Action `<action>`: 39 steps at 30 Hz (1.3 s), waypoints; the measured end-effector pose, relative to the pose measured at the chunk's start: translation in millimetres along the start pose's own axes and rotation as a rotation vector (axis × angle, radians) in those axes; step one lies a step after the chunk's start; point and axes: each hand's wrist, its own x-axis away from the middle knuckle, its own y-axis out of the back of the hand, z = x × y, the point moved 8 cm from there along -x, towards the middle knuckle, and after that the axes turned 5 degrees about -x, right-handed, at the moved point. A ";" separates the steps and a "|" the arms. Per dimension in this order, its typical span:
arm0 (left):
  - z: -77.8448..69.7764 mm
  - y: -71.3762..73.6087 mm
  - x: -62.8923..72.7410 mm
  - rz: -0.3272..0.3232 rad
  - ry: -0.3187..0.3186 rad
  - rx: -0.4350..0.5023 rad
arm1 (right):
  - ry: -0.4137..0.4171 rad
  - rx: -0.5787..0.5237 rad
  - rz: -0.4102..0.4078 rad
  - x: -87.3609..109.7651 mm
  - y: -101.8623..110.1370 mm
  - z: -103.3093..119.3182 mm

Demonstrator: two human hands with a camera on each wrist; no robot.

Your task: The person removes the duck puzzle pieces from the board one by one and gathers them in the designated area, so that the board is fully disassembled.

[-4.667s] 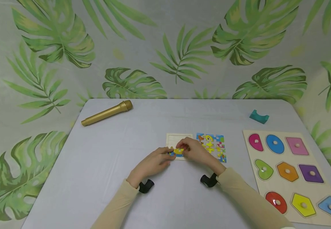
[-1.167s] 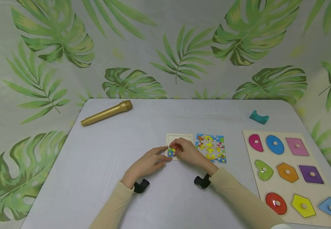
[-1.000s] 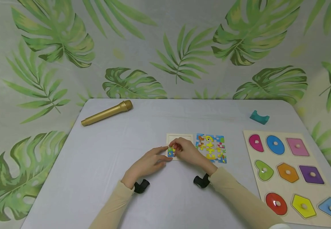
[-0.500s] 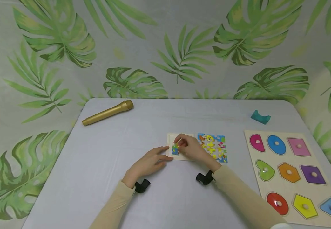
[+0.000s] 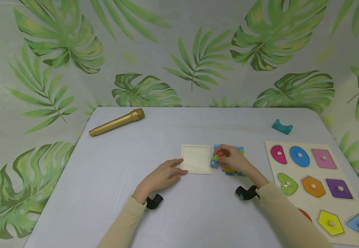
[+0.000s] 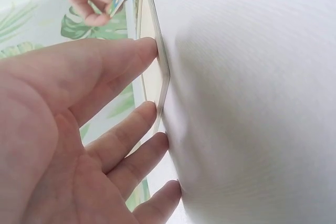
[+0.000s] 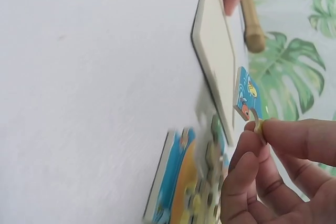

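My right hand [image 5: 233, 160] pinches a blue jigsaw piece [image 7: 248, 95] with a fish on it. In the head view the piece hangs just past the right edge of a square wooden puzzle tray [image 5: 197, 159], whose recess is bare. Below and behind the hand, partly covered by it, lie interlocking jigsaw pieces [image 7: 181, 177] in blue and yellow. My left hand [image 5: 164, 174] is spread at the tray's left side. In the left wrist view its thumb and a fingertip touch the tray's edge [image 6: 163, 85], the other fingers resting near it.
A large shape board [image 5: 292, 210] with knobbed coloured shapes lies at the right. Behind it sits a small teal curved block [image 5: 282, 127]. A gold microphone [image 5: 116, 122] lies at the back left of the white table [image 5: 105, 193]. Leafy cloth [image 5: 198, 65] hangs behind.
My right hand has lifted the jigsaw piece off the tray and carried it right, toward the other pieces, leaving the recess bare. My left hand has stayed at the tray's edge.
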 end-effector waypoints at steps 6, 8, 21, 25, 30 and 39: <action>0.3 -0.5 0.3 0.004 0.006 0.003 | 0.022 0.034 -0.001 8.6 6.4 -5.3; 0.6 -0.7 0.4 0.005 0.008 0.002 | 0.032 0.035 0.003 9.1 6.1 -6.5; 1.9 -1.9 0.5 0.008 0.014 0.010 | 0.052 0.188 0.016 9.8 -4.8 -6.1; 2.5 -2.2 0.9 0.005 0.013 0.009 | 0.051 0.248 0.005 10.2 -8.0 -3.4; 2.6 -1.4 1.8 0.002 0.018 0.012 | 0.073 0.333 -0.007 11.2 -12.3 2.8; 2.9 -1.7 2.1 -0.003 0.022 0.011 | 0.145 0.395 -0.023 13.8 -15.9 10.2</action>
